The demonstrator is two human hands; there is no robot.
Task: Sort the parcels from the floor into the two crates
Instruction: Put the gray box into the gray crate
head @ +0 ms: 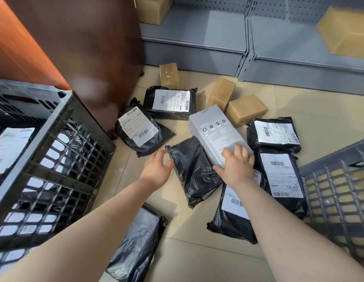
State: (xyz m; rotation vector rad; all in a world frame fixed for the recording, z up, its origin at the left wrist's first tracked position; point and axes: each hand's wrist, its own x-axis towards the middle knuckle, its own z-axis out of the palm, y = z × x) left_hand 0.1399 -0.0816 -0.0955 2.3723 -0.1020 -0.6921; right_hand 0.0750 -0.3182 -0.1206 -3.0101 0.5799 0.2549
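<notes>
My right hand (237,165) grasps the near end of the grey box (215,131), mid-floor atop black mailers. Stiff, smooth, probably light; I'd pinch its long sides. My left hand (156,169) hovers released beside a soft black mailer (194,169).

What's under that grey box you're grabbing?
The grey box lies across a black unlabelled mailer bag, right hand gripping its near end. Its far end seems to rest by a cardboard box; anything beneath is hidden.
</notes>
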